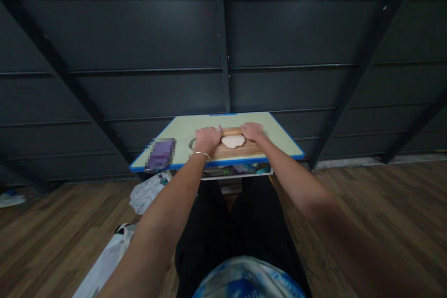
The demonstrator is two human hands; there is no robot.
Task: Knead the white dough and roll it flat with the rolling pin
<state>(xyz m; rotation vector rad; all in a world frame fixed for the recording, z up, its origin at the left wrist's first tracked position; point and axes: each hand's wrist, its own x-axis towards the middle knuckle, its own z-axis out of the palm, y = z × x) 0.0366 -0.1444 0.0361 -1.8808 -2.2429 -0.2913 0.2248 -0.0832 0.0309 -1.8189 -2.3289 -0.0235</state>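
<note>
A wooden rolling pin (232,132) lies crosswise between my hands, at the far side of a flat, pale piece of dough (233,141). My left hand (208,138) is closed round the pin's left end, a bangle on its wrist. Around the right end, my right hand (253,131) is closed too. Both ends of the pin are hidden in my fists. Under the dough is a brown wooden board (232,151), resting on the pale green table (279,137) with a blue rim.
On the table's left corner sits a blurred purple item (160,152). A metal ring-shaped thing (192,143) pokes out beside my left hand. Below the tabletop is a filled drawer or shelf (239,170). White bags (148,193) hang or lie at the left. A dark panelled wall (139,32) rises behind.
</note>
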